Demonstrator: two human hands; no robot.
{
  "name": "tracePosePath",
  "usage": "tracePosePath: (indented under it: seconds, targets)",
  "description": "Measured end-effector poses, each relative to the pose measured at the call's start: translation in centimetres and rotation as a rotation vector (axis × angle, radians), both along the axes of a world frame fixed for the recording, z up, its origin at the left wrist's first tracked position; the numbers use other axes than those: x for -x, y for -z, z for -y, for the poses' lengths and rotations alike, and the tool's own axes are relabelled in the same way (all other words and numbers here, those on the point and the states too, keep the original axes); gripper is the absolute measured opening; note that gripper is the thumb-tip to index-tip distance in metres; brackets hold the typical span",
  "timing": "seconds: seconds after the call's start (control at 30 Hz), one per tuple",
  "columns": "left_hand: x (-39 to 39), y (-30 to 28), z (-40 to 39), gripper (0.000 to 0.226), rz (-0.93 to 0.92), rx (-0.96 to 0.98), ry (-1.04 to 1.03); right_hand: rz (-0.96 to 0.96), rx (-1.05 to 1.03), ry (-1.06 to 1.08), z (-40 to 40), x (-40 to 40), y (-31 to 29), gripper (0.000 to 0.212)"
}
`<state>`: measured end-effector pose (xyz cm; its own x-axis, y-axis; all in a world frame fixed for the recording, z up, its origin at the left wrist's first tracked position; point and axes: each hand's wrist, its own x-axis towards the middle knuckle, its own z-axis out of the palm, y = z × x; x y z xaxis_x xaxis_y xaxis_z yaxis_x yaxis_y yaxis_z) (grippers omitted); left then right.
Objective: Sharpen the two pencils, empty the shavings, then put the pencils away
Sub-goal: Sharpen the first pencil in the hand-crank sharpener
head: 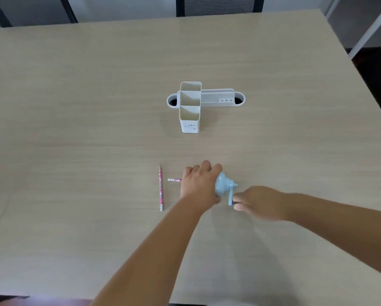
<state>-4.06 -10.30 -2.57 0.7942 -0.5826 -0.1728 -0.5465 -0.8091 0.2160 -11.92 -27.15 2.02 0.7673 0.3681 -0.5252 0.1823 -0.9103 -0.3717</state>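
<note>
A light blue crank sharpener [222, 184] stands on the table near the front. My left hand [199, 183] lies over its body and grips it. A pink patterned pencil [174, 179] sticks out to the left from under that hand, its tip end hidden. My right hand [257, 202] pinches the sharpener's crank handle [230, 198], blurred by motion. A second pink pencil [161, 187] lies loose on the table left of the sharpener, its point facing away from me.
A white pencil holder [190, 127] with three open compartments stands at the table's middle, in front of a grey cable tray [218, 99] set into the top. Dark chairs stand behind the far edge. The table's right edge runs diagonally.
</note>
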Motion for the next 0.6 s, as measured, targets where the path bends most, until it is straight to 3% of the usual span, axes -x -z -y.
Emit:
tracePosePath:
  seconds: [0.17, 0.27, 0.33, 0.4, 0.5, 0.6]
  targets:
    - [0.2, -0.1, 0.5, 0.068, -0.002, 0.001, 0.012, 0.169, 0.109, 0.143, 3.5, -5.6, -0.6, 0.021]
    - [0.5, 0.0, 0.7, 0.067, 0.017, 0.002, 0.004, 0.053, 0.121, 0.140, 1.4, -3.2, 3.6, 0.018]
    - [0.6, 0.2, 0.8, 0.065, 0.024, 0.007, 0.000, -0.005, 0.094, 0.028, 0.2, 0.0, 2.3, 0.017]
    - [0.5, 0.2, 0.7, 0.066, 0.016, 0.004, 0.000, -0.084, -0.005, 0.069, 1.0, -0.2, -0.5, 0.023]
    - [0.4, -0.1, 0.8, 0.068, 0.005, -0.011, 0.009, 0.033, -0.040, 0.208, 3.1, -3.7, -1.8, 0.024]
    - [0.4, -0.3, 0.8, 0.068, 0.016, -0.018, 0.017, 0.101, 0.097, 0.239, 3.2, -5.3, 1.4, 0.019]
